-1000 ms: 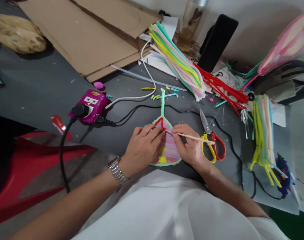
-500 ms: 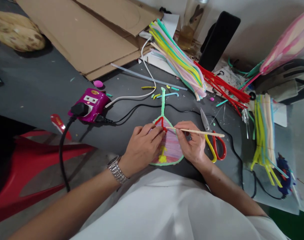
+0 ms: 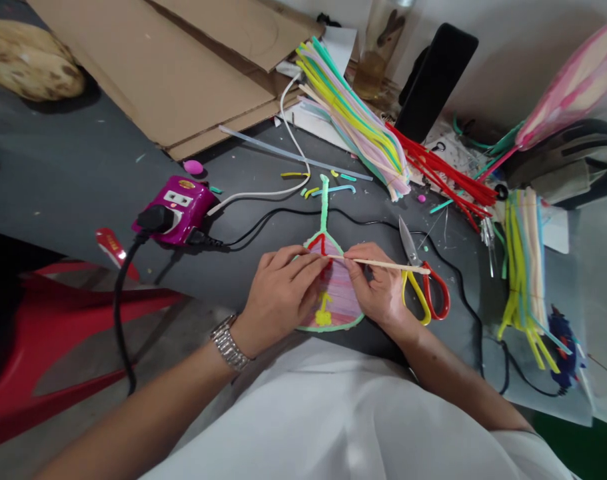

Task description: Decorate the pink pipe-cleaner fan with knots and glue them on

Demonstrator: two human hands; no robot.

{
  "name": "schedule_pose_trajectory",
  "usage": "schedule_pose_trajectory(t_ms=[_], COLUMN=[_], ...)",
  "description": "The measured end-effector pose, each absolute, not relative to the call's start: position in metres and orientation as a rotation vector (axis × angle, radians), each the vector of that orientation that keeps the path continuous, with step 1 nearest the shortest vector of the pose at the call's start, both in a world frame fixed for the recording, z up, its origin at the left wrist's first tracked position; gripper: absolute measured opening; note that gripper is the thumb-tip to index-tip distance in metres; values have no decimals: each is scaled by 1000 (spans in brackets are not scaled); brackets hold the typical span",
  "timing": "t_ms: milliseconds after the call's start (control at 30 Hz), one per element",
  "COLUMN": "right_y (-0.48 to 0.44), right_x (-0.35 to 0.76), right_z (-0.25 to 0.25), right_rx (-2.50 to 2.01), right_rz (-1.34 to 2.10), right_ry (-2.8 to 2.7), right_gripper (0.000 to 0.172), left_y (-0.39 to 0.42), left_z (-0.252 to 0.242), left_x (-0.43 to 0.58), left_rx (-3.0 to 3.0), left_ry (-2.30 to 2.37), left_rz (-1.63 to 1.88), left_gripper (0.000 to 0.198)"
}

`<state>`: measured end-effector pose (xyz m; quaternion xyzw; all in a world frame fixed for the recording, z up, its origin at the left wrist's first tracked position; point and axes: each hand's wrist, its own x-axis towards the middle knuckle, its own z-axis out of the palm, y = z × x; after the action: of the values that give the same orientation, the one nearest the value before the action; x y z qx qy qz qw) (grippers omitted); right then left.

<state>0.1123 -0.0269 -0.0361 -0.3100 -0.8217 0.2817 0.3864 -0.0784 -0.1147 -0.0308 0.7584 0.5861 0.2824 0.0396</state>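
Observation:
A flat fan-shaped craft piece (image 3: 340,293) lies before me, striped lilac and pink, with a mint-green fuzzy edge and stem and a yellow figure near its bottom. A bent red pipe cleaner (image 3: 322,244) lies on its upper part. My left hand (image 3: 286,287) rests over the left side, its fingertips pinched at the red strip's lower end. My right hand (image 3: 376,283) is closed on a thin pale stick (image 3: 400,266), whose left tip reaches the left fingertips. Whether the stick is wood or a pipe cleaner is unclear. Scissors (image 3: 417,280) lie just right of that hand.
A purple power adapter (image 3: 183,207) with a black plug and cords sits to the left. Bundles of coloured pipe cleaners (image 3: 358,120) and red ones (image 3: 443,170) lie behind; another bundle (image 3: 526,267) is at right. Cardboard (image 3: 198,80) fills the back left. A red stool (image 3: 43,333) stands lower left.
The right hand and the pale stick have shifted slightly left, closer to the left fingertips. The left fingers now cover more of the red strip's lower end.

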Motion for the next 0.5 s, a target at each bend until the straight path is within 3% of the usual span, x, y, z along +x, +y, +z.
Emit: schedule_pose_trajectory(t_ms=[200, 500], right_y=[-27, -29], right_x=[111, 114], right_z=[-35, -34], right_rx=[-799, -809], right_rz=[702, 744], right_ry=[-2082, -2046], right_gripper=[12, 13], left_y=[-119, -112], left_z=[-31, -25], left_x=[-88, -80], left_rx=[2288, 2441], left_ry=[1841, 1758], left_rz=[995, 705], left_gripper=[21, 21])
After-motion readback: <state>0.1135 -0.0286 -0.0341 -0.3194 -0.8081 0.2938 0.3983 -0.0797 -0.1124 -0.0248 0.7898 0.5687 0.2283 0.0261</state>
